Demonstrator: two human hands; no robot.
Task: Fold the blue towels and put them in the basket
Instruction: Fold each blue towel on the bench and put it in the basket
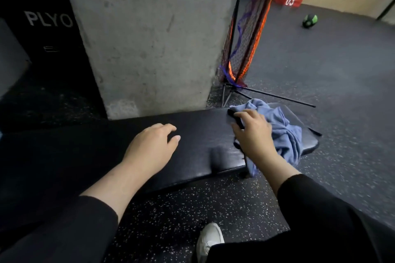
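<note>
One crumpled blue towel (284, 132) lies at the right end of the black padded surface (192, 145), right of centre in the frame, partly hanging over its near edge. Our right hand (253, 132) curls over the towel's left part, fingers gripping the cloth. Our left hand (154, 145) hovers over the surface at centre, fingers loosely bent, holding nothing. Behind stands a concrete pillar (149, 38).

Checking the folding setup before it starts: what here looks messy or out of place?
The blue towel lies bunched at the right end of the black bench, partly hanging over the near edge. The right hand is on it. No basket is visible.
</note>
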